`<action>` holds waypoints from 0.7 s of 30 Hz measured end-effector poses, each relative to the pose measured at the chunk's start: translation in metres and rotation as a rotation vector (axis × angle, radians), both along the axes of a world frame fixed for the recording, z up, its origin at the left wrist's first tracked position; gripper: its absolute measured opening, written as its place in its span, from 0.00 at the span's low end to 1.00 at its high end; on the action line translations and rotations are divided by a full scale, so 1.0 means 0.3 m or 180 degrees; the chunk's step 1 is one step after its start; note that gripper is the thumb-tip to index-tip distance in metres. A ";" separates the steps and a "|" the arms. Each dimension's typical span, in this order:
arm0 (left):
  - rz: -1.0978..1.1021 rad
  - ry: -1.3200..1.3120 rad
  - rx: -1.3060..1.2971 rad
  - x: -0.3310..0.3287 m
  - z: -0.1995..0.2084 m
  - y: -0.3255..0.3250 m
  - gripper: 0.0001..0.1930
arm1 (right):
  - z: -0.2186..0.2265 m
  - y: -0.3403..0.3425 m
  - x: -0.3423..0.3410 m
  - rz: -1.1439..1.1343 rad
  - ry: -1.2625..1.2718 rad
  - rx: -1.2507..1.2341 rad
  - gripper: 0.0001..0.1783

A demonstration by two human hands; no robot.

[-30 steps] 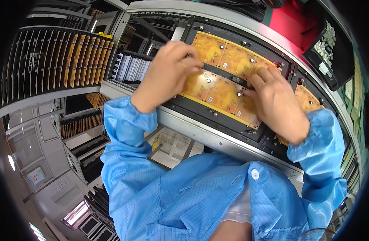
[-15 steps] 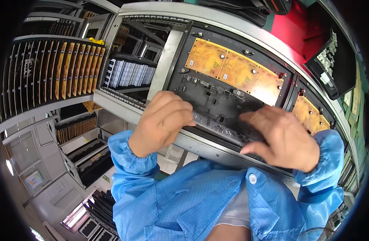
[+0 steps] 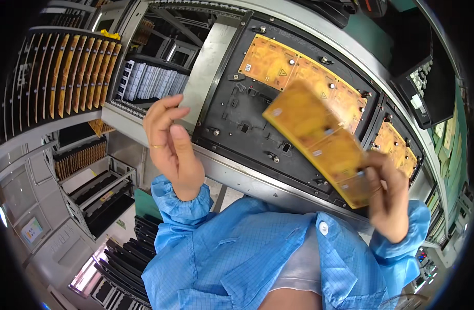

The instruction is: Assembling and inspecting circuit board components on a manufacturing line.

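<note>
In my right hand (image 3: 391, 194) is a long yellow circuit board panel (image 3: 314, 142), gripped at its near right end between thumb and fingers. The panel hangs tilted over a black fixture tray (image 3: 214, 111), and its edges are a little blurred. Another yellow circuit board (image 3: 268, 61) sits in the far half of that tray, partly covered by the held one. In the tray's near half, recesses and small clamps show. My left hand (image 3: 170, 144) is raised by the tray's left end, fingers apart, holding nothing.
Metal conveyor rails (image 3: 247, 181) frame the tray. To the right lies a second fixture with a yellow board (image 3: 394, 147). A black bin (image 3: 425, 93) with small white parts stands at the far right. Upright boards fill a rack (image 3: 84, 77) at left.
The right hand has lifted the panel, now showing its yellow face, up from the tray's near half. My left hand has opened and moved left. The whole view has shifted slightly.
</note>
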State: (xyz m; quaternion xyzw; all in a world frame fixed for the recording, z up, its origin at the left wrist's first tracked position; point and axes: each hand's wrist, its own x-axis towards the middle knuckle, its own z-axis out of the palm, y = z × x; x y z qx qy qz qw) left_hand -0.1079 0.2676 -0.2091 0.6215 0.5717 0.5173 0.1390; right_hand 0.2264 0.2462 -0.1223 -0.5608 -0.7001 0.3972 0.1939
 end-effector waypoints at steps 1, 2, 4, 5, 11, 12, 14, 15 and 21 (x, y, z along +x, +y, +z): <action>0.0018 -0.0045 -0.0014 0.003 -0.010 0.003 0.14 | -0.001 0.007 0.037 -0.0261 0.0027 -0.0317 0.10; 0.0088 -0.0421 -0.0029 0.003 -0.016 0.006 0.14 | 0.007 0.025 0.069 -0.0405 0.0108 -0.0754 0.10; 0.0194 -0.0753 -0.0008 -0.021 -0.035 0.011 0.15 | -0.014 0.053 0.127 -0.0609 0.0387 -0.1212 0.12; 0.0217 -0.0781 -0.0023 -0.025 -0.039 0.012 0.15 | -0.009 0.062 0.129 -0.0594 0.0354 -0.1227 0.12; 0.0159 -0.1033 -0.0102 -0.029 -0.045 0.013 0.15 | 0.011 0.154 0.119 -0.0491 0.0235 -0.1385 0.16; 0.0163 -0.1050 -0.0119 -0.028 -0.049 0.013 0.15 | 0.005 0.175 0.126 -0.0451 0.0178 -0.1381 0.16; 0.0146 -0.1040 -0.0092 -0.026 -0.058 0.016 0.15 | -0.010 0.215 0.140 -0.0287 0.0142 -0.1297 0.18; 0.0160 -0.1039 -0.0116 -0.028 -0.059 0.015 0.15 | -0.014 0.233 0.137 -0.0278 0.0139 -0.1322 0.18; 0.0137 -0.1119 -0.0134 -0.032 -0.062 0.016 0.16 | -0.004 0.281 0.146 -0.0099 0.0032 -0.1382 0.18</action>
